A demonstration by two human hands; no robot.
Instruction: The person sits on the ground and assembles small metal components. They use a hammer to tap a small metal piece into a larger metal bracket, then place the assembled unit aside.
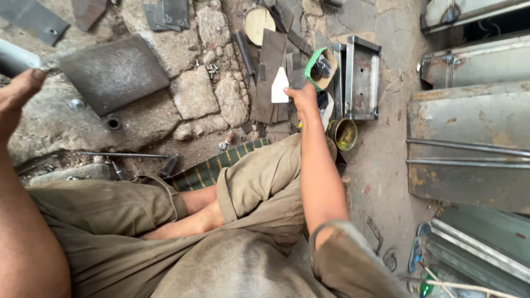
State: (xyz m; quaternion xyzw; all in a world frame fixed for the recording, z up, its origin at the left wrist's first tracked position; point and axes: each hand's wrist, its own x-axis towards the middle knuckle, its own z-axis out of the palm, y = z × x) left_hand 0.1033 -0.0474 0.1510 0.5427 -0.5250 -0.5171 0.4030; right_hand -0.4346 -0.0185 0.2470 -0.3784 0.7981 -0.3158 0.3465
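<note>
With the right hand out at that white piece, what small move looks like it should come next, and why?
Probably close the fingers and lift the white piece. The right hand is at its edge where it lies on the dark metal strips, and whether the grip is closed cannot be told.

right hand (302, 99) reaching forward, left hand (16, 96) raised

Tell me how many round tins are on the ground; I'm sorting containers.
2. One open tin with yellowish insides sits just right of the right hand; a pale round tin lies at the top among metal scraps. Others may be hidden.
</note>
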